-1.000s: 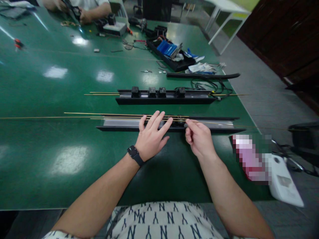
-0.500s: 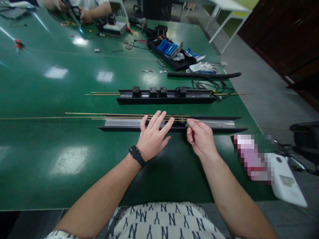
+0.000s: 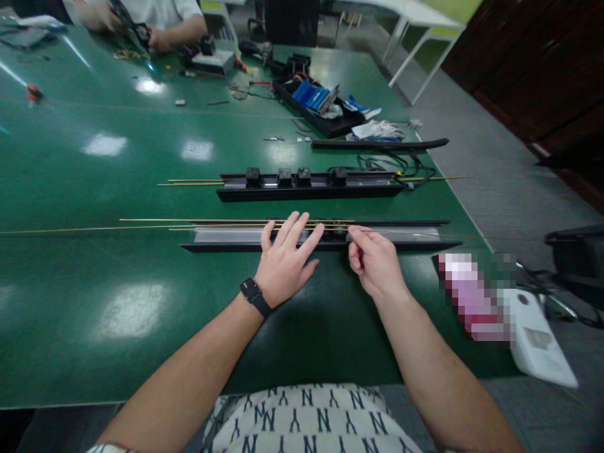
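Note:
A long black channel [image 3: 226, 246] with a pale metal inside lies across the table in front of me. Thin brass-coloured rods [image 3: 151, 220] run lengthwise along it, some reaching well past its left end. My left hand [image 3: 289, 255] lies over the rods and the channel, fingers spread, a dark watch on its wrist. Just right of it, my right hand [image 3: 375, 257] pinches a thin rod between thumb and fingertips. That rod stretches out to the right over the channel. Small black blocks [image 3: 338, 231] inside the channel are partly hidden by my hands.
Behind stands a second black channel [image 3: 306, 194] with several black blocks and rods. Farther back lie a curved black strip [image 3: 380, 145], gloves [image 3: 375, 130] and a black tray [image 3: 325, 126]. A white device [image 3: 540, 340] sits at right. Another person's hands [image 3: 158, 41] hold a tool at far left.
The whole view has shifted slightly. Both hands keep nearly the same pose and place over the channel, with the right hand still pinching the rod.

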`<action>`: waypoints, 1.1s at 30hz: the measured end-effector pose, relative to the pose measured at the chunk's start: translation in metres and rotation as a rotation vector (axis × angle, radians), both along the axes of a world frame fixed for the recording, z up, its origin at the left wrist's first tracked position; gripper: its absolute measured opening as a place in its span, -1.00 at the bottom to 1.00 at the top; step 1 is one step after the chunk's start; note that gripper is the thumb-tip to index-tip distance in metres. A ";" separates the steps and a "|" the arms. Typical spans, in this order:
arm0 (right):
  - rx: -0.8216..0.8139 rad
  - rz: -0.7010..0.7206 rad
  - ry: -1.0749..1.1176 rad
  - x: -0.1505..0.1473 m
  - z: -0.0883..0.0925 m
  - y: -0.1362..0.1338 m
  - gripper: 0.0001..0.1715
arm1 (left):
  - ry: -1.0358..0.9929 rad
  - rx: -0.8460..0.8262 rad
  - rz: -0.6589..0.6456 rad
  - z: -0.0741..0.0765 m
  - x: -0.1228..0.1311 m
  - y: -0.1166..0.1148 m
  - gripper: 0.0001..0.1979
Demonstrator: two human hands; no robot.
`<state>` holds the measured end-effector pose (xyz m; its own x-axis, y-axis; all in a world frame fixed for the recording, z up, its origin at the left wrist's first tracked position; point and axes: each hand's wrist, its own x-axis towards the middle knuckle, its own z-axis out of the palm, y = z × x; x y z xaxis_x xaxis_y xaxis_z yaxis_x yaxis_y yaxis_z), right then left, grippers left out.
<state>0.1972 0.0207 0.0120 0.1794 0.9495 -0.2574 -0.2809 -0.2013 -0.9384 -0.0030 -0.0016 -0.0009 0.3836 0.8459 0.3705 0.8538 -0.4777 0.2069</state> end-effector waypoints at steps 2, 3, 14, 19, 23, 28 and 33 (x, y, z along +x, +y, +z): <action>-0.002 -0.006 -0.008 -0.001 0.000 0.000 -0.56 | 0.002 0.000 0.001 0.000 0.000 0.000 -0.31; -0.003 -0.008 -0.010 -0.001 0.001 0.000 -0.56 | 0.003 0.001 0.001 -0.001 0.000 0.000 -0.31; 0.002 -0.007 -0.008 -0.001 0.001 0.000 -0.58 | -0.003 0.006 0.002 0.000 0.000 0.000 -0.33; 0.004 -0.005 -0.012 -0.001 0.000 0.000 -0.59 | -0.004 0.007 0.004 0.000 0.001 0.000 -0.33; 0.003 -0.001 -0.009 -0.001 0.000 -0.001 -0.59 | -0.004 0.009 0.003 -0.001 0.000 0.000 -0.32; 0.002 -0.004 -0.009 -0.002 0.001 0.000 -0.58 | -0.001 0.009 0.001 -0.001 0.000 0.000 -0.33; 0.005 -0.007 -0.005 -0.002 0.000 0.000 -0.57 | 0.002 0.011 0.000 -0.001 -0.001 0.000 -0.34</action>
<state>0.1953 0.0211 0.0116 0.1873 0.9494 -0.2522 -0.2779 -0.1951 -0.9406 -0.0035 -0.0015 -0.0016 0.3843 0.8418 0.3791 0.8540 -0.4802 0.2004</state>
